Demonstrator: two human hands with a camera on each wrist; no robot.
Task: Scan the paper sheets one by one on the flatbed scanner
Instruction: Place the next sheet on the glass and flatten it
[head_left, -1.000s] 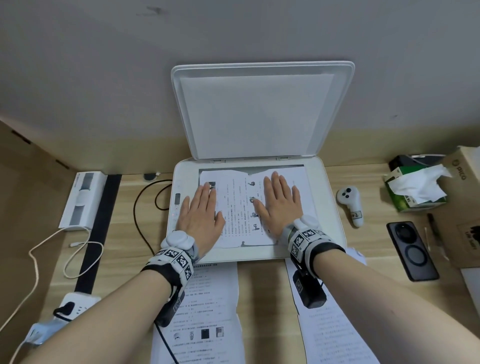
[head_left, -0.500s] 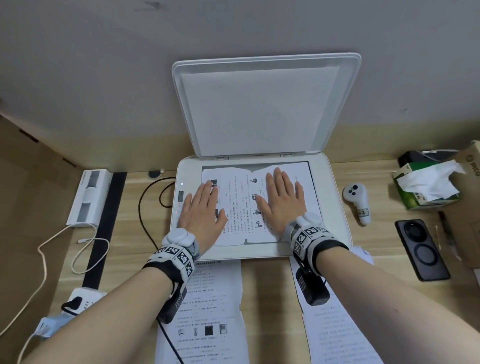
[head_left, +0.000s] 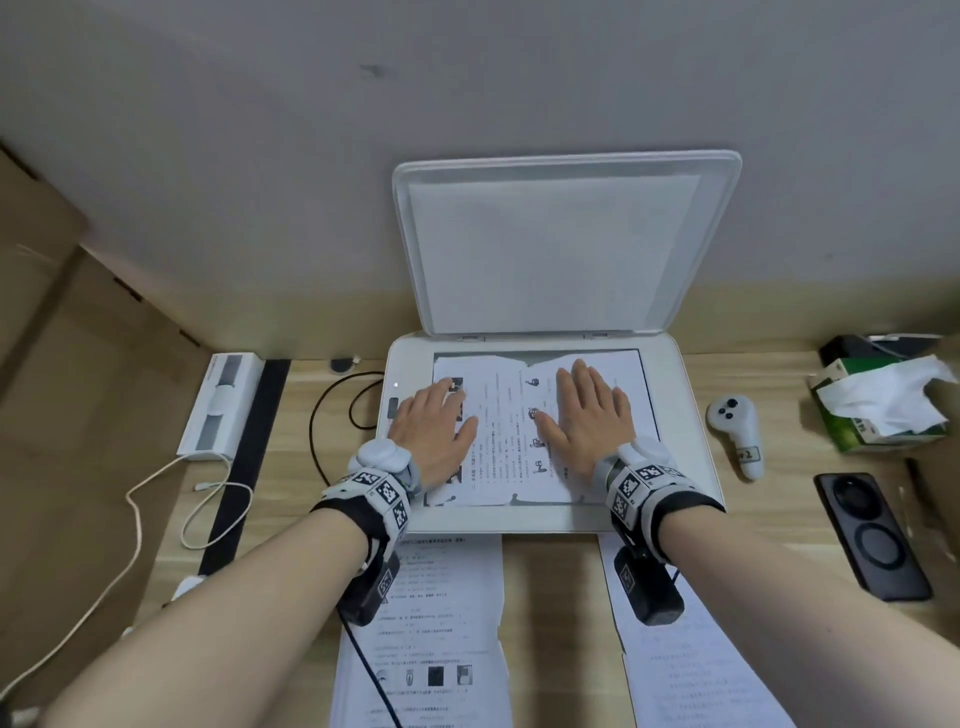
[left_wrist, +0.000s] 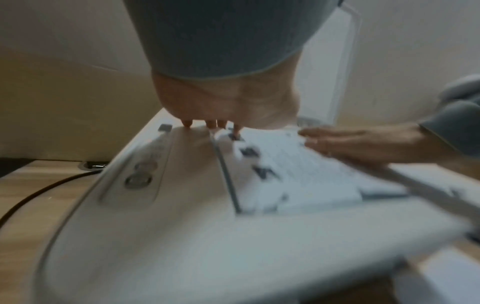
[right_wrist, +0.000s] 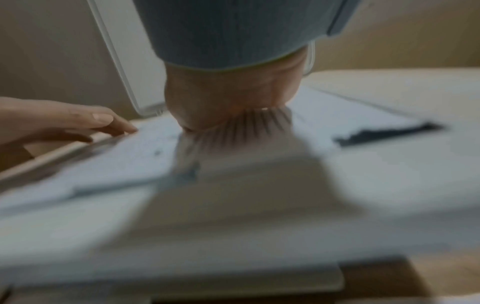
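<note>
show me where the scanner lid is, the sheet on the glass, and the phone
scanner lid (head_left: 561, 244): head view, middle of its raised inner face.
sheet on the glass (head_left: 506, 415): head view, printed middle between the hands.
phone (head_left: 870, 535): head view, its back.

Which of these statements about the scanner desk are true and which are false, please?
1. The scanner lid stands open. True.
2. Both the left hand and the right hand lie flat on the sheet on the scanner. True.
3. The sheet on the scanner is blank. False: it shows printed text and small pictures.
4. The phone lies on the left of the scanner. False: it lies on the right, near the tissue box.
5. More printed sheets lie on the desk in front of the scanner. True.
</note>
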